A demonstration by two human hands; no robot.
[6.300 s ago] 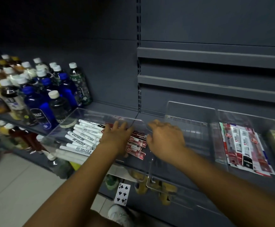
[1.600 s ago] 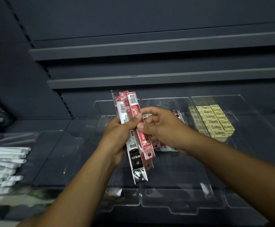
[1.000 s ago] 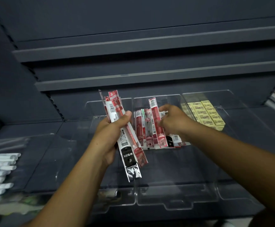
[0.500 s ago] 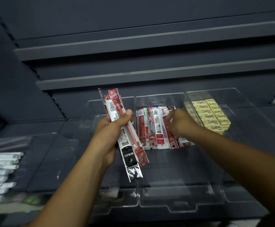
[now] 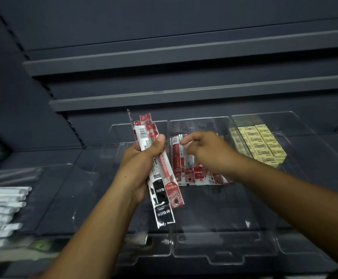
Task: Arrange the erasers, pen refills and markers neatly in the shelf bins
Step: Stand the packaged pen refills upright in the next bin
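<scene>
Dark shelving (image 5: 184, 47): left hand (image 5: 140, 165) grips refill packs (image 5: 160, 195); right hand (image 5: 208, 152) at three o'clock curls over binned packs (image 5: 187, 174), grip unclear; square their edges.

Left hand (image 5: 139, 162) and right hand (image 5: 208, 152) are both bare, each on a bare forearm: left forearm (image 5: 95, 228) is uncovered up to the bottom edge, right forearm (image 5: 285, 200) uncovered up to the right edge (skin only in shot). Left thumbnail (image 5: 160, 137) is short and trimmed, and there is one small dark speck (image 5: 125, 176) on the left wrist. Right hand shows rounded knuckles; its fingertips are motion-blurred, so the nails can't be read.
</scene>
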